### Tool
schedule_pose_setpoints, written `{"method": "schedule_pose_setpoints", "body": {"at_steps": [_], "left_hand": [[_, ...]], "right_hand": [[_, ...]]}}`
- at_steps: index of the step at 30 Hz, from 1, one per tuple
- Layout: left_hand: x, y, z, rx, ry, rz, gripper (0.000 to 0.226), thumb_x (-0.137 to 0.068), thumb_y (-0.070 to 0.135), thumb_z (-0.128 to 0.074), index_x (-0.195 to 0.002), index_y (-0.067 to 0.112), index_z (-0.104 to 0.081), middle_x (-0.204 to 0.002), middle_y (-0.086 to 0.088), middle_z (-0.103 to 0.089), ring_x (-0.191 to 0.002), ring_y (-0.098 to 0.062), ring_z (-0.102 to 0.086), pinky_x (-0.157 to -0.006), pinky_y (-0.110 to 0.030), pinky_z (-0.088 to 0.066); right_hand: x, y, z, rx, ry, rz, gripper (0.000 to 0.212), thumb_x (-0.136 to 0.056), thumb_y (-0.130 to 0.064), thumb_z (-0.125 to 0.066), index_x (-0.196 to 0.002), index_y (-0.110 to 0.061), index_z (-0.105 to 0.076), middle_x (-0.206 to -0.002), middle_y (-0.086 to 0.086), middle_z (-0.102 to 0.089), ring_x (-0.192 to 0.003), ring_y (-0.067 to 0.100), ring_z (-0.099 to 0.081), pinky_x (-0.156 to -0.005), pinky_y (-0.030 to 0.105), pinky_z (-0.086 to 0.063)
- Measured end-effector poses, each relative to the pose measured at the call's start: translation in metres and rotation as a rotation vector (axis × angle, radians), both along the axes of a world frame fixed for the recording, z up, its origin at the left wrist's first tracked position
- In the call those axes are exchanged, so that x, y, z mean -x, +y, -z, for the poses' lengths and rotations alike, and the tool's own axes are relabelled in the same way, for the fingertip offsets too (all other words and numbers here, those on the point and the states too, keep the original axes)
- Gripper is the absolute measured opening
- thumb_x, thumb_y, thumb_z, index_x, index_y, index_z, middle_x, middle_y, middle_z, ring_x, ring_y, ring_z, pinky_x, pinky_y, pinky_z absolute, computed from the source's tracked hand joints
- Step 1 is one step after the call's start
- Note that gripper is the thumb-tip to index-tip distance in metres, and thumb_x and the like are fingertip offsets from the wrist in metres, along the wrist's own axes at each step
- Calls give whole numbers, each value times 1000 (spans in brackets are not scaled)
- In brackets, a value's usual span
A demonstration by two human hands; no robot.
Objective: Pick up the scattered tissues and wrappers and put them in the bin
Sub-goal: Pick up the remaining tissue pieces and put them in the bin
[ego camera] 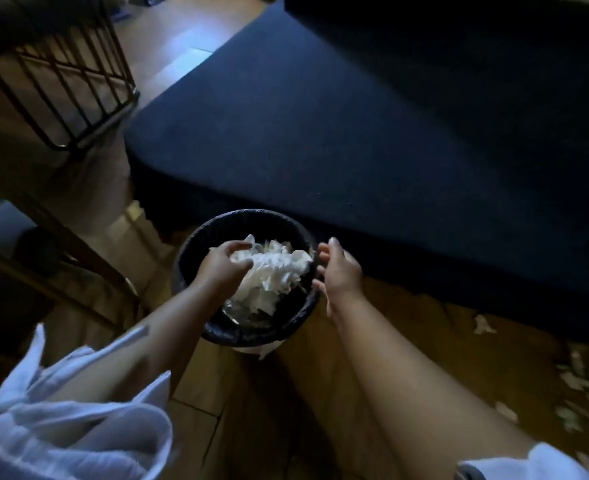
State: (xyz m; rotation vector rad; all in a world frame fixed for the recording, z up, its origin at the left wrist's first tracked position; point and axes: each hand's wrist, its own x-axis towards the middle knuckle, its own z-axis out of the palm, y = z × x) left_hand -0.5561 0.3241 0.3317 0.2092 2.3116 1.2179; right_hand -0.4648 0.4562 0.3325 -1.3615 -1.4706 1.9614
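A round black bin (196, 237) stands on the wooden floor against the edge of a dark blue bed. A bundle of white tissues (272, 268) hangs over its mouth. My left hand (222, 266) is above the bin with its fingers curled round the left side of the bundle. At the bin's right rim my right hand (338, 271) hovers with fingers spread and holds nothing; it is just clear of the tissues. Several white scraps of tissue (577, 382) lie scattered on the floor at the right. A crumpled clear wrapper (234, 311) shows inside the bin under the bundle.
The dark blue bed (390, 133) fills the upper right. A dark wire rack (78, 81) stands at the upper left, and a slanted wooden frame (61, 237) runs along the left. One white scrap (483, 325) lies near the bed's lower edge.
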Motion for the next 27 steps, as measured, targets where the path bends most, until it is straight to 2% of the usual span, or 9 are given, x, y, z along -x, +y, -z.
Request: {"method": "schedule_pose_setpoints", "body": {"at_steps": [3,5,8,11,13,16,19,23,27], "left_hand": [[-51,19,-53,58,-13,153,26,-90,19,-58,-115,22,-60,-86,-11,-62,-49,-14,-46,-40,-19,-35],[-90,37,-85,43,-29,280,25,-90,17,-57,-115,17,-61,-102,-11,-65,-74,-18,-60,-55,-22,-46],[-153,69,-122,79,-39,562,34,-88,9,-59,-122,8,-57,-126,-10,-58,-117,-22,-56,-94,-31,-48],[-221,102,-143,158,0,784,48,-89,9,-56,-135,3,-42,-142,-15,-43,-130,-25,-43,-103,-26,-34],[-269,122,-152,167,21,924,51,-93,8,-48,-141,5,-31,-149,-13,-32,-137,-24,-34,-109,-25,-26],[-349,152,-154,166,27,1084,49,-94,9,-47,-140,7,-32,-149,-12,-31,-137,-23,-32,-108,-23,-25],[-437,180,-145,182,32,1187,40,-92,13,-51,-132,7,-46,-142,-9,-43,-129,-23,-43,-100,-23,-33],[-556,201,-133,196,41,1275,30,-89,22,-58,-118,20,-60,-131,-2,-54,-115,-19,-56,-89,-24,-43],[-654,219,-123,220,22,1329,29,-88,20,-59,-117,18,-60,-130,-3,-53,-114,-21,-56,-86,-24,-44]], "right_hand": [[-66,3,-48,-5,-81,24,23,-97,-28,-42,-104,-15,-60,-82,-4,-57,-85,20,-56,-73,34,-49],[-112,5,-73,-29,-152,18,19,-97,-27,-43,-102,-18,-59,-91,2,-62,-98,31,-60,-79,38,-52],[-183,15,-97,-98,-210,81,22,-96,-20,-45,-109,-10,-61,-107,13,-63,-102,31,-59,-81,37,-51],[-260,27,-106,-140,-272,123,18,-95,-17,-47,-106,-14,-61,-87,-6,-57,-85,16,-55,-72,28,-48],[-317,36,-108,-136,-307,196,15,-95,-17,-48,-102,-18,-61,-82,-8,-55,-78,14,-53,-64,24,-44],[-410,50,-104,-139,-351,337,12,-93,-17,-51,-97,-21,-62,-81,-8,-56,-73,11,-52,-62,22,-40],[-508,59,-102,-132,-371,459,16,-93,-15,-51,-103,-13,-63,-90,-2,-59,-83,12,-53,-64,19,-40],[-631,64,-99,-92,-374,602,19,-94,-10,-49,-107,-3,-61,-92,3,-58,-74,5,-52,-57,6,-39],[-727,69,-90,-87,-458,700,15,-93,-15,-51,-101,-14,-64,-81,-8,-58,-70,8,-52,-57,13,-40]]}}
